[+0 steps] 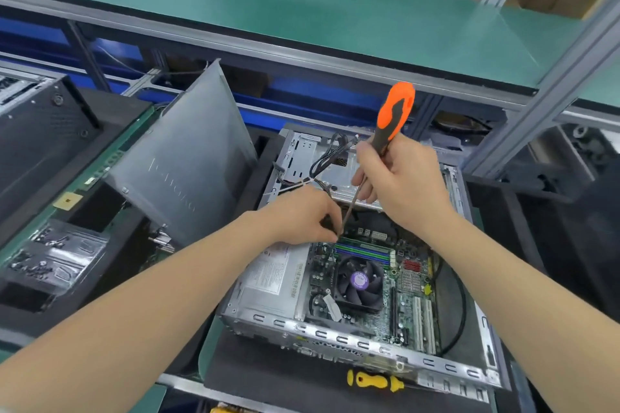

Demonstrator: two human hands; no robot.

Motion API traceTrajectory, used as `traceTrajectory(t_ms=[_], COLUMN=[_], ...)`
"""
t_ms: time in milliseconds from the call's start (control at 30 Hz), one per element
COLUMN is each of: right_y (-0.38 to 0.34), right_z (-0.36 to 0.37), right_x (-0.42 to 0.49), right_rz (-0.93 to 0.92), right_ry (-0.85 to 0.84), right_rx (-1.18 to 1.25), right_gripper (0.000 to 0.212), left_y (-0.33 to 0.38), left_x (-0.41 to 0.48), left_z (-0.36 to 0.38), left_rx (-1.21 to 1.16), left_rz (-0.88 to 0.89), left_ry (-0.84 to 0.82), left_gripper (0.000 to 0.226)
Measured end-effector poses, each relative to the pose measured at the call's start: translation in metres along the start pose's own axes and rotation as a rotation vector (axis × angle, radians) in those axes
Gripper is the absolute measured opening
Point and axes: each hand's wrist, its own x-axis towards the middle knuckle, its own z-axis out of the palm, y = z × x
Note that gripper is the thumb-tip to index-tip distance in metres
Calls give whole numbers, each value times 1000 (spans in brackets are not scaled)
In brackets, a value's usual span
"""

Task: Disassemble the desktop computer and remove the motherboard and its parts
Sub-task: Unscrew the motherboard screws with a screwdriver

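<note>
An open desktop case [322, 335] lies on a black mat in front of me. Inside it the green motherboard [411, 292] shows a black CPU fan [359, 282] with a purple label, RAM slots [362, 251] and a silver power supply [271, 282]. My right hand [402, 178] grips an orange and black screwdriver [392, 117], its shaft slanting down to the board's upper left corner. My left hand [302, 214] pinches the shaft near the tip, above the RAM slots. What the tip touches is hidden.
A grey side panel [188, 157] leans upright left of the case. A yellow screwdriver [372, 379] lies on the mat by the case's near edge. Clear bags of screws [57, 258] sit at the left. A green shelf [268, 10] hangs overhead, another black case [37, 131] at far left.
</note>
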Motion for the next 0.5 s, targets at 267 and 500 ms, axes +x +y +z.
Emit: traceTrajectory(t_ms=[267, 500], right_y=[-13, -6], right_z=[-23, -35], right_x=[3, -1], right_rz=[-22, -32], right_ry=[202, 237], right_rx=[97, 110], right_gripper=[32, 31], left_y=[16, 16], left_x=[24, 26], left_z=[-3, -3], left_rx=[267, 270], left_rz=[-124, -217], left_ry=[-406, -656], left_gripper=[21, 34])
